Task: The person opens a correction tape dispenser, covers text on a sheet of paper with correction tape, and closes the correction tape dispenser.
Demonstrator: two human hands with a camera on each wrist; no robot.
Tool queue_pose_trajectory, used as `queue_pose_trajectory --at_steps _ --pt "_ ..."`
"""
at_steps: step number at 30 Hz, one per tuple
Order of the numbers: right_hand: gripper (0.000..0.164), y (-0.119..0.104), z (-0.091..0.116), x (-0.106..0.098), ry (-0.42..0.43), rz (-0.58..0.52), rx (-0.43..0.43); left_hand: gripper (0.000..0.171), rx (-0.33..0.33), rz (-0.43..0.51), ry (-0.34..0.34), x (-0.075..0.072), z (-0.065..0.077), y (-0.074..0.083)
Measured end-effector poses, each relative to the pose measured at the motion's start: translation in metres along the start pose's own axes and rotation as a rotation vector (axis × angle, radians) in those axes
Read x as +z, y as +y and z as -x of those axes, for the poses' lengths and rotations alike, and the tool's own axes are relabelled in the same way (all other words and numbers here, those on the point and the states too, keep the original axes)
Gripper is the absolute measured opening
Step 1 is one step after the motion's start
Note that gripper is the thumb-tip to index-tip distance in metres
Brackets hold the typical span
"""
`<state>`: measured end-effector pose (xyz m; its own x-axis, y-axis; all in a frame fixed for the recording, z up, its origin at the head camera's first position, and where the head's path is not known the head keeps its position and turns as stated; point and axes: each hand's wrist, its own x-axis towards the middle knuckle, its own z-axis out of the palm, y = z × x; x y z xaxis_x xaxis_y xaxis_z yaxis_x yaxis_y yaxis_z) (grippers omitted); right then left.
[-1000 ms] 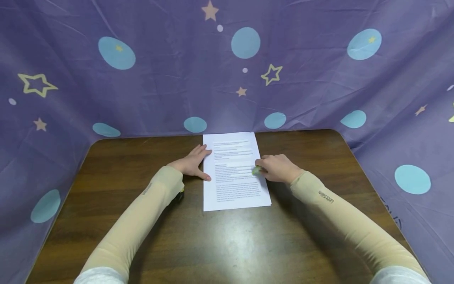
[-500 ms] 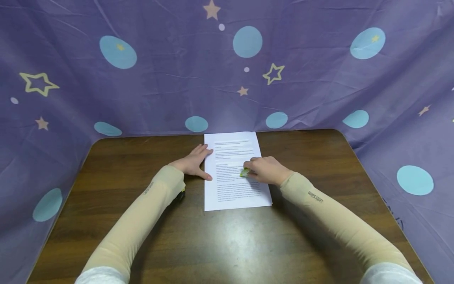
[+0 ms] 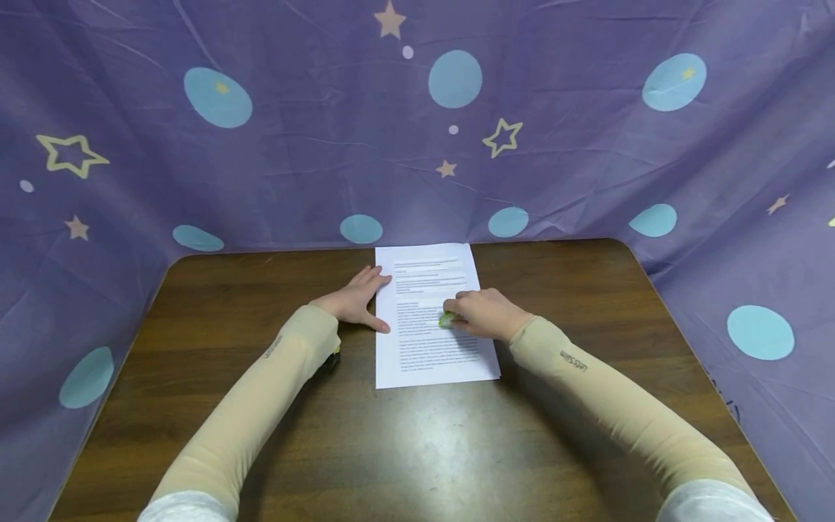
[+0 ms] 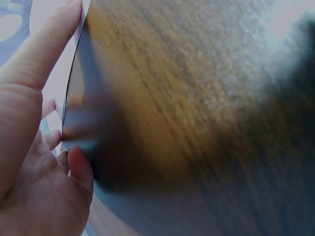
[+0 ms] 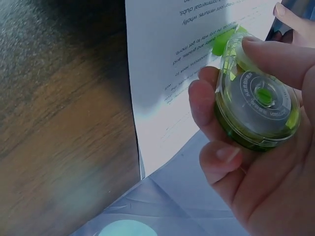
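Right wrist view: I see the correction tape [image 5: 256,108], a round see-through case with green on it. It has a gray wheel inside with a green dot in the middle, and a bright green bit [image 5: 225,43] by its tip. My right hand [image 3: 488,314] is holding it — my thumb is on the case near the tip, and my fingers curl around under it.

From the head view, the tape is over the sheet of paper [image 3: 422,317], near the middle of the page and a little to the right. I can't tell if the tip touches the page. The paper is white, with lots of rows of small words, and it lies flat.

My left hand [image 3: 353,301] is open, with the fingers spread wide. My thumb and fingertips reach onto the left edge of the paper — the rest of that hand is over the brown wood table [image 3: 339,449].

By my left wrist is a dark thing [image 3: 333,357] with a bit of yellow. I can't tell what it is. I have tan sleeves [image 3: 248,413] on both arms, with black letters. Behind the table hangs a purple curtain [image 3: 293,156] with blue spots [image 3: 455,78] and stars [image 3: 389,20].
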<state>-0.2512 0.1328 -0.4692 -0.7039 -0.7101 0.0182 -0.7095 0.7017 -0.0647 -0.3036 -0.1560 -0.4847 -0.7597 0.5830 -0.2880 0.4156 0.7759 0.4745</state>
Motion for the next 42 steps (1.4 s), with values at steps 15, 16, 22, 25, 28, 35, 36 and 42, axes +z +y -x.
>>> queue_pose_trajectory --at_steps 15,16,22,25,28,35,36,42 --pt "0.010 -0.006 -0.002 0.000 -0.015 0.045 0.009 0.109 -0.010 0.003 -0.002 0.000 0.001 0.002" --pt "0.010 -0.006 -0.002 0.000 -0.017 0.043 0.013 0.109 -0.005 0.002 -0.001 0.001 0.000 0.001" --pt "0.007 -0.003 0.001 -0.002 -0.046 0.043 0.020 0.109 0.016 0.000 0.002 0.001 0.001 0.001" --pt "0.008 -0.001 0.004 -0.004 -0.041 0.031 0.030 0.109 0.017 0.001 0.002 0.000 0.001 0.001" --pt "0.009 0.001 0.006 -0.004 -0.028 0.019 0.040 0.109 0.018 -0.001 0.001 0.000 0.001 0.000" --pt "0.013 0.007 0.010 -0.003 -0.025 0.022 0.053 0.109 0.021 -0.002 0.003 0.000 0.000 0.000" --pt "0.013 0.008 0.011 -0.003 -0.027 0.020 0.057 0.109 0.020 -0.002 0.004 0.000 0.000 0.001" --pt "0.011 0.017 0.018 -0.003 -0.059 0.015 0.083 0.109 0.019 -0.007 0.007 0.001 -0.001 -0.001"
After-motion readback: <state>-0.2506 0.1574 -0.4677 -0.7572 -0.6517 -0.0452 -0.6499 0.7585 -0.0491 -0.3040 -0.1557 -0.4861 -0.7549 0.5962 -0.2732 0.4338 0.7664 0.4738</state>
